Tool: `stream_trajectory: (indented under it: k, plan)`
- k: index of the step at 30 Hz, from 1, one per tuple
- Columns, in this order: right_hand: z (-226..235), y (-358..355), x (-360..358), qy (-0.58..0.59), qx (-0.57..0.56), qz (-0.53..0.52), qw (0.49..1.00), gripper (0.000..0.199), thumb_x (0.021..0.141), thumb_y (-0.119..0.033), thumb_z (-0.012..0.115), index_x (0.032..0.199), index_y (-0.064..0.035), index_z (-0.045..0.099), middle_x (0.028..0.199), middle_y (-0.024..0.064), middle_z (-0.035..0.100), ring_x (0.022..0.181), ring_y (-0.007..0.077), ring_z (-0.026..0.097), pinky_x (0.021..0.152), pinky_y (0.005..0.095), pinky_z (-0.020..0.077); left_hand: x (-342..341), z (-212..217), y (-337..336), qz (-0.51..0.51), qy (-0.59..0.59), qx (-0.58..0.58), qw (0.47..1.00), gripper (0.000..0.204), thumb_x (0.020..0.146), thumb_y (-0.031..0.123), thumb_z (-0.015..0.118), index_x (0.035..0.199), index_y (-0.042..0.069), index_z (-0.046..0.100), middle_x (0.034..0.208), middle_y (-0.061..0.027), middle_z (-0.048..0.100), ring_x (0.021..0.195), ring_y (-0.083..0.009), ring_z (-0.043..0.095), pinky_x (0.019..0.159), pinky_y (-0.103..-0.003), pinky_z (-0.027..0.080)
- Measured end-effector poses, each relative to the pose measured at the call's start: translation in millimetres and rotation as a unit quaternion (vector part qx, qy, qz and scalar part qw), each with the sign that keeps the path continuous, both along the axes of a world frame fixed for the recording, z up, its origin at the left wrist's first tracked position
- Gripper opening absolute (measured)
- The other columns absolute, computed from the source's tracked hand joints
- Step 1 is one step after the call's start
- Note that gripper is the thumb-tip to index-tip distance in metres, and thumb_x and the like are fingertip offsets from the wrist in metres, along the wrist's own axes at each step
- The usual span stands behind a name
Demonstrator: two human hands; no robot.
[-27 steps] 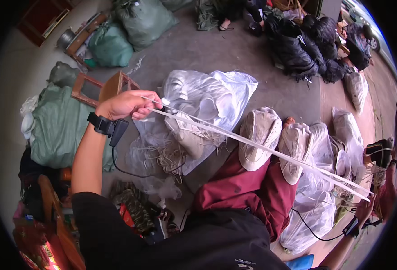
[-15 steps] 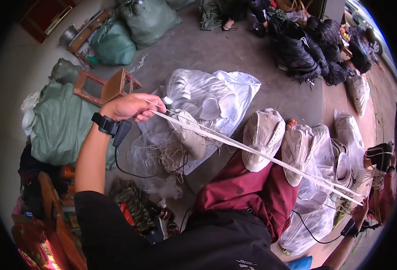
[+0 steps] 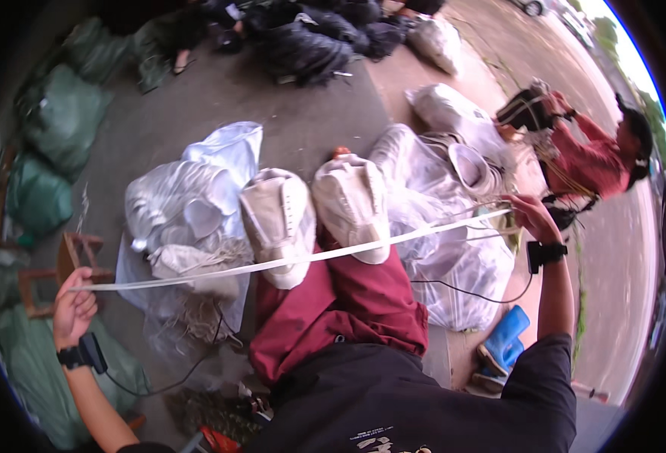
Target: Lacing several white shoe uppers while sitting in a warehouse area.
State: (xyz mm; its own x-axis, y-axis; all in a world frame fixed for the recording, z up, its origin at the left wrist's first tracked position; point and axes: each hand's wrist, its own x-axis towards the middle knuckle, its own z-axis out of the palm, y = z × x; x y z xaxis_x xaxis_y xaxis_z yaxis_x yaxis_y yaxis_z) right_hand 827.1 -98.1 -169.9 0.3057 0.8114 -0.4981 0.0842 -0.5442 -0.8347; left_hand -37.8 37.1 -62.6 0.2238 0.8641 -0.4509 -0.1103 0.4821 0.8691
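A long white strap (image 3: 295, 260) is stretched taut across my lap. My left hand (image 3: 74, 306) grips its left end near a small wooden stool (image 3: 76, 253). My right hand (image 3: 531, 217) pinches the right end above clear plastic bags (image 3: 454, 264). Both wrists carry black bands with a cable. My legs in dark red trousers (image 3: 348, 309) end in two white shoes (image 3: 314, 211) beneath the strap.
A clear bag of white items (image 3: 189, 204) lies left of my feet. Green sacks (image 3: 53, 128) line the left, black bags (image 3: 310, 38) the back. Another person in a red top (image 3: 582, 155) sits at right. Blue boots (image 3: 503, 347) stand by my right elbow.
The view has swung to the right. My left hand has dropped lower and further left, my right hand has come up into view, and the strap now runs nearly level.
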Motion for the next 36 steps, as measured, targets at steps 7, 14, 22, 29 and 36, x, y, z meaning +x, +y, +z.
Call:
stream_trajectory:
  k: [7,14,22,29,36]
  plan:
    - [51,15,-17,-0.142,-0.094,0.296,0.940,0.033,0.087,-0.033,0.067,0.103,-0.0044,0.071,0.064,-0.0054,0.054,0.054,0.0029,0.042,0.048,0.0218,0.0332,-64,-38,28,0.257,-0.019,0.016,0.966,0.035,0.096,0.007,0.037,0.131,0.004,0.044,0.071,0.0032,0.041,0.049,-0.0050,0.035,0.040,-0.020,0.031]
    - [105,24,-41,0.001,0.099,0.110,0.989,0.030,0.093,-0.028,0.062,0.089,0.0009,0.066,0.058,-0.0109,0.032,0.052,0.0007,0.028,0.046,0.0208,0.0187,-8,-70,14,0.203,0.128,0.015,0.971,0.028,0.097,0.013,0.042,0.123,0.005,0.050,0.067,0.0044,0.043,0.049,-0.0035,0.039,0.040,-0.018,0.033]
    - [156,15,-106,0.030,0.175,0.206,0.962,0.037,0.084,-0.024,0.071,0.104,0.0061,0.065,0.075,0.0039,0.064,0.066,0.0092,0.060,0.060,0.0214,0.0454,118,-81,-1,-0.110,0.350,-0.040,0.929,0.038,0.084,0.003,0.055,0.122,0.003,0.051,0.083,-0.0024,0.055,0.065,-0.0086,0.055,0.054,-0.021,0.046]
    - [183,4,-160,0.093,0.178,0.280,0.939,0.028,0.094,-0.014,0.058,0.114,0.0055,0.063,0.083,0.0090,0.068,0.077,0.0123,0.063,0.073,0.0259,0.0488,250,-27,-13,-0.273,0.435,0.266,0.816,0.064,0.078,0.006,0.064,0.138,0.001,0.041,0.140,-0.0205,0.044,0.129,-0.0341,0.043,0.109,-0.040,0.029]
    - [186,0,-212,0.122,0.197,0.432,0.871,0.028,0.096,-0.009,0.052,0.121,0.0006,0.059,0.085,0.0104,0.067,0.080,0.0173,0.064,0.074,0.0299,0.0490,384,7,-53,-0.461,0.022,0.434,0.773,0.077,0.088,0.030,0.064,0.145,-0.002,0.023,0.149,-0.0237,0.026,0.139,-0.0367,0.026,0.113,-0.041,0.022]
